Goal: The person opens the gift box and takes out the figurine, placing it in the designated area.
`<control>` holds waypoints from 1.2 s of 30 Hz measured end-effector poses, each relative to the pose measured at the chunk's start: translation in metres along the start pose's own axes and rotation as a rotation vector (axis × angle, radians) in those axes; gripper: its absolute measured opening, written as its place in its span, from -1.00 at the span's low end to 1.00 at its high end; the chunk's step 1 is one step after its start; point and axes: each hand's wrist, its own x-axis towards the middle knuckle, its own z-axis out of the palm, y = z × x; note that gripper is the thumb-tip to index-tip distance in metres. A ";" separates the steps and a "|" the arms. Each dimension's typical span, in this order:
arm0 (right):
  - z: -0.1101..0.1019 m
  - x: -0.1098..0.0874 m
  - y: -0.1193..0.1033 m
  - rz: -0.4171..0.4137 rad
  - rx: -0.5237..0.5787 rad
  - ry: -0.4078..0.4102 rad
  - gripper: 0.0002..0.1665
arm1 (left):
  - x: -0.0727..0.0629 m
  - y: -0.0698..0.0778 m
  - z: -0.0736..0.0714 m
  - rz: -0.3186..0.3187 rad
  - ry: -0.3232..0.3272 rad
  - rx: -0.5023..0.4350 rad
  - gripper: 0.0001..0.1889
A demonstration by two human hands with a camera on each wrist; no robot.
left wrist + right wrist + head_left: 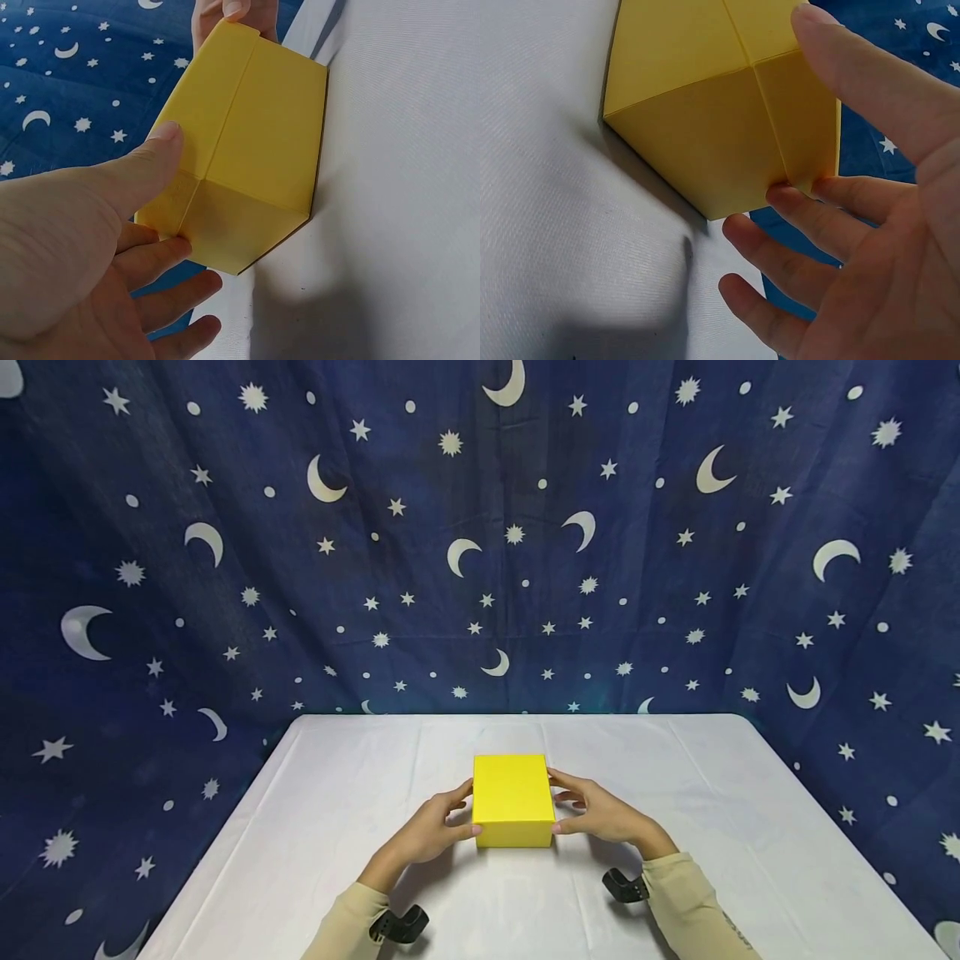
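Insp. note, head cam, largest first. Navy backdrop [480, 468] w/ moon-and-star print spans 9 thru 12 to 3 o'clock. White-covered tabletop [337, 785] in front of it. Cream sleeves [345, 922] enter at approx. 7 and 5 o'clock.

Yellow box [512, 789]: appears to rest flat on tabletop, approx. mid-width, one face squared to the person at 6 o'clock. L wrist cam shows a seam [221, 135] running parallel to the top edge; I judge it a lid rim. Top reads nr-square but foreshortened, so I can't call a long axis.

Key relation: box lies directly betw. the hands. From L hand [423, 837] it bears approx. 2 o'clock; from R hand [611, 814], approx. 9. Neither is nearer; I note contact on both sides. Black wrist units [405, 927] sit apart from box.

Fingers: L thumb [150, 161] is on the near face by the 7 o'clock corner, index and middle tips on the 9 o'clock side. R thumb [855, 71] mirrors this by the 5 o'clock corner, w/ index and middle tips on the 3 o'clock side. Ring and little fingers look spread, off the box, both hands. Each hand thus holds a near corner betw. thumb and fingertips; I can't confirm grip force.
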 end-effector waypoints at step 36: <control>-0.006 -0.005 -0.019 -0.042 -0.009 0.081 0.15 | -0.006 0.018 -0.006 0.074 0.124 0.051 -0.16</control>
